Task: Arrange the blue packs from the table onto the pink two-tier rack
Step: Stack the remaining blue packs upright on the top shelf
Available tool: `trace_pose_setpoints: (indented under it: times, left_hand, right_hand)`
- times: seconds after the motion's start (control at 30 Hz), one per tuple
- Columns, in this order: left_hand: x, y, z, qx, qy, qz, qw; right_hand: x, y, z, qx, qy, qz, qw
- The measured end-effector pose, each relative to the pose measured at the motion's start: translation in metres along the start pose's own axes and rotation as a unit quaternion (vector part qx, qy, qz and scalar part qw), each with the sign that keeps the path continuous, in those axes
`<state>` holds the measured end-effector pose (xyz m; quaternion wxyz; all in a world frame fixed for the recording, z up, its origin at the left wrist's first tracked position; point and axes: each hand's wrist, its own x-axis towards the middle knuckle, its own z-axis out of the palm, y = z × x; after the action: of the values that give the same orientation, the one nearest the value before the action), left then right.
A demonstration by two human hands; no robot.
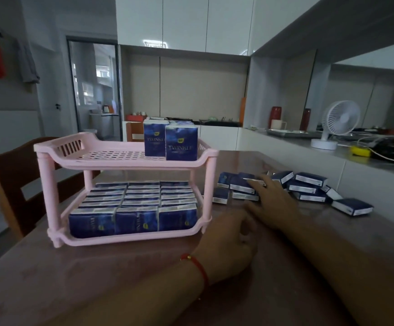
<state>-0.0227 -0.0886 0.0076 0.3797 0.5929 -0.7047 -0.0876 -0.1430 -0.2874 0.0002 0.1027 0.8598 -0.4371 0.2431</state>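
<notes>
A pink two-tier rack [125,161] stands on a brown bench [97,278], seen from a head-worn camera. Its lower tier is packed full with rows of blue packs standing on edge. The upper tier holds only a short double row of upright packs [170,142] at its right end — most of that slatted shelf is bare. To the right of the rack, a loose heap of blue packs [306,187] lies scattered flat on the bench.

The right hand [273,203] reaches into this heap, fingers [256,183] extended and spread, touching a pack; no grip is closed yet. The left hand [229,245] rests on the bench nearer the camera, fingers loosely curled, holding nothing.

By this view the job looks well past halfway — the upper tier remains to fill from the heap.
</notes>
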Motion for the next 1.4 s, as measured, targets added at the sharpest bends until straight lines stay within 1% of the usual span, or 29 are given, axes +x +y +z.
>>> trace_pose_setpoints:
  times: [0.13, 0.23, 0.3, 0.37, 0.4, 0.43, 0.5, 0.53, 0.57, 0.6, 0.63, 0.7, 0.73, 0.77, 0.8, 0.83, 0.87, 0.9, 0.93, 0.97, 1.0, 1.03, 1.13, 1.2, 1.27, 1.33, 1.4]
  left_hand:
    - [0.001, 0.001, -0.002, -0.039, -0.003, -0.043, 0.998]
    - [0.000, 0.001, -0.005, -0.081, 0.026, -0.085, 0.993]
    - [0.000, 0.001, -0.005, -0.113, 0.044, -0.095, 0.988]
    - [-0.003, 0.005, -0.005, -0.198, 0.056, -0.106, 0.973]
    - [-0.006, 0.008, -0.006, -0.265, 0.053, -0.118, 0.956]
    - [-0.008, 0.013, -0.007, -0.333, 0.044, -0.134, 0.932]
    - [-0.010, 0.023, -0.011, -0.451, 0.017, -0.173, 0.875]
    - [-0.010, 0.025, -0.012, -0.506, 0.005, -0.195, 0.840]
    - [-0.009, 0.027, -0.013, -0.553, -0.003, -0.214, 0.805]
    - [-0.008, 0.028, -0.014, -0.586, -0.009, -0.227, 0.778]
    - [-0.008, 0.029, -0.014, -0.605, -0.015, -0.230, 0.762]
    - [-0.009, 0.027, -0.013, -0.611, -0.022, -0.226, 0.759]
    - [-0.010, 0.027, -0.012, -0.607, -0.018, -0.226, 0.762]
    - [-0.011, 0.025, -0.011, -0.598, -0.012, -0.228, 0.769]
    - [-0.012, 0.023, -0.010, -0.585, -0.007, -0.228, 0.778]
    - [-0.012, 0.021, -0.009, -0.571, 0.000, -0.227, 0.789]
    - [-0.012, 0.020, -0.009, -0.559, 0.010, -0.227, 0.797]
    - [-0.012, 0.020, -0.008, -0.549, 0.020, -0.228, 0.804]
    - [-0.012, 0.021, -0.008, -0.540, 0.027, -0.230, 0.809]
    - [-0.011, 0.021, -0.008, -0.532, 0.032, -0.233, 0.814]
    - [-0.010, 0.022, -0.007, -0.526, 0.035, -0.236, 0.816]
    - [-0.010, 0.023, -0.007, -0.527, 0.036, -0.240, 0.815]
    - [-0.009, 0.023, -0.007, -0.537, 0.041, -0.248, 0.805]
    - [-0.009, 0.023, -0.007, -0.535, 0.044, -0.248, 0.806]
    - [-0.010, 0.022, -0.006, -0.532, 0.052, -0.246, 0.809]
    - [-0.010, 0.022, -0.006, -0.524, 0.059, -0.242, 0.814]
    - [-0.010, 0.022, -0.005, -0.521, 0.061, -0.236, 0.818]
  right_hand:
    - [0.007, 0.004, 0.010, 0.030, 0.077, -0.048, 0.995]
    - [0.004, 0.004, 0.007, 0.084, 0.130, -0.050, 0.987]
    - [0.001, 0.005, -0.003, 0.118, 0.146, -0.039, 0.981]
    - [-0.005, 0.002, -0.024, 0.179, 0.146, -0.033, 0.972]
    - [-0.009, -0.001, -0.038, 0.238, 0.129, -0.027, 0.962]
    - [-0.015, -0.003, -0.058, 0.313, 0.094, -0.018, 0.945]
    - [-0.028, -0.001, -0.098, 0.456, 0.011, -0.009, 0.890]
    - [-0.032, 0.003, -0.113, 0.505, -0.030, -0.009, 0.863]
    - [-0.036, 0.006, -0.123, 0.534, -0.071, -0.015, 0.842]
    - [-0.038, 0.007, -0.127, 0.539, -0.112, -0.030, 0.834]
    - [-0.039, 0.005, -0.127, 0.521, -0.155, -0.054, 0.837]
    - [-0.040, -0.002, -0.123, 0.476, -0.241, -0.105, 0.839]
    - [-0.040, -0.003, -0.120, 0.464, -0.272, -0.124, 0.834]
    - [-0.038, -0.003, -0.116, 0.462, -0.285, -0.125, 0.830]
    - [-0.035, 0.001, -0.110, 0.470, -0.272, -0.106, 0.833]
    - [-0.031, 0.009, -0.101, 0.473, -0.227, -0.068, 0.849]
    - [-0.026, 0.020, -0.090, 0.445, -0.152, -0.015, 0.883]
    - [-0.022, 0.032, -0.077, 0.369, -0.065, 0.036, 0.926]
    - [-0.018, 0.043, -0.063, 0.272, -0.007, 0.082, 0.959]
    - [-0.017, 0.052, -0.051, 0.195, 0.011, 0.111, 0.974]
    - [-0.016, 0.059, -0.041, 0.145, -0.001, 0.118, 0.982]
    - [-0.016, 0.062, -0.033, 0.115, -0.025, 0.104, 0.988]
    - [-0.015, 0.053, -0.022, 0.047, -0.104, 0.039, 0.993]
    - [-0.011, 0.043, -0.022, 0.027, -0.107, 0.040, 0.993]
    - [-0.009, 0.040, -0.023, 0.031, -0.078, 0.054, 0.995]
    - [-0.010, 0.045, -0.025, 0.082, -0.072, 0.066, 0.992]
    - [-0.013, 0.055, -0.030, 0.157, -0.105, 0.068, 0.980]
